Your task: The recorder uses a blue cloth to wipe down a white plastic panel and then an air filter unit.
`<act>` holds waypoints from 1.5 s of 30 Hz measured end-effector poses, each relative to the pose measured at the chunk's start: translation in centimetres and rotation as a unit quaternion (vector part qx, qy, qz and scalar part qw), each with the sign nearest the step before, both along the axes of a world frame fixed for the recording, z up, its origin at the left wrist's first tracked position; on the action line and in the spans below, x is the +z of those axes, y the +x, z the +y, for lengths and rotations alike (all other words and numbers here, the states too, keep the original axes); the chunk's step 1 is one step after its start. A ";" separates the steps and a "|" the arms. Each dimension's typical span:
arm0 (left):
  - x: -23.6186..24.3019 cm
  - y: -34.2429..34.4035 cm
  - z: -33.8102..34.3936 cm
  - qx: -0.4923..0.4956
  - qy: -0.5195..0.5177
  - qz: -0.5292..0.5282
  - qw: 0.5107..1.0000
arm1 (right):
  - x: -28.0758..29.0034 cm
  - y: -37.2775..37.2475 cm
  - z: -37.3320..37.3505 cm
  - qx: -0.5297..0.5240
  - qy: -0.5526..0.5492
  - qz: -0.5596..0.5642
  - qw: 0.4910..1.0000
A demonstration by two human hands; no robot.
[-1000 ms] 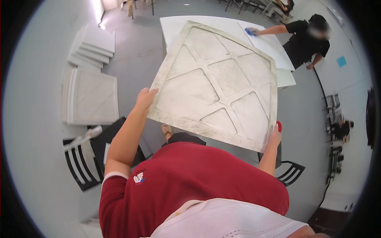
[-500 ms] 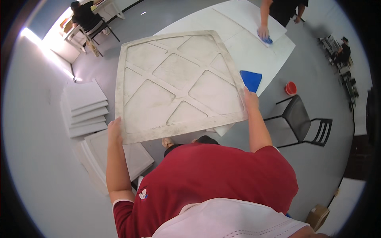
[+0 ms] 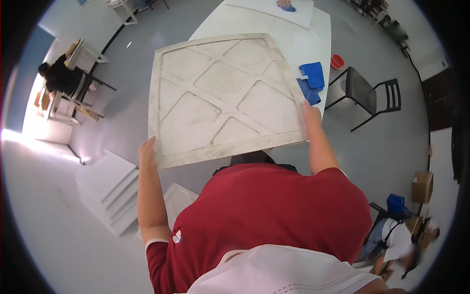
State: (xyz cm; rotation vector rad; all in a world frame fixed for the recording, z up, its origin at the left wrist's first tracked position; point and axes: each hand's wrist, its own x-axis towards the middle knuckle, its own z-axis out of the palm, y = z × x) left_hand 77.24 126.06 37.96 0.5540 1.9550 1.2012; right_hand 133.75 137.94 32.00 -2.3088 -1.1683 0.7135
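Note:
A square off-white panel (image 3: 223, 98) with recessed diamond and triangle shapes and grey smudges is held level in front of me. My left hand (image 3: 149, 149) grips its lower left edge, fingers wrapped at the rim. My right hand (image 3: 311, 115) grips the right edge. The panel overhangs the white table (image 3: 313, 36), hiding part of it; whether it touches the tabletop I cannot tell. Just beyond my right hand, two blue folded pieces (image 3: 311, 74) lie on the table. At the far end, a co-worker's hand (image 3: 284, 4) holds a blue cloth on a white board (image 3: 254, 11).
A black chair (image 3: 360, 90) and red bucket (image 3: 337, 61) stand right. Stacked white panels (image 3: 115, 179) lie lower left. A seated person (image 3: 68, 78) works at a desk upper left. Another person (image 3: 396, 245) is lower right, near boxes (image 3: 421, 186) and another chair. More people are farther back.
My view and body have turned, with the panel held in both hands. The panel now sits squarer before me over the table, and more of the blue pieces shows.

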 end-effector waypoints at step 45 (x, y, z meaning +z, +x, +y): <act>-14.7 -17.4 46.3 -0.243 -0.174 -0.022 0.954 | -11.3 -18.6 7.7 -0.248 0.023 0.032 0.968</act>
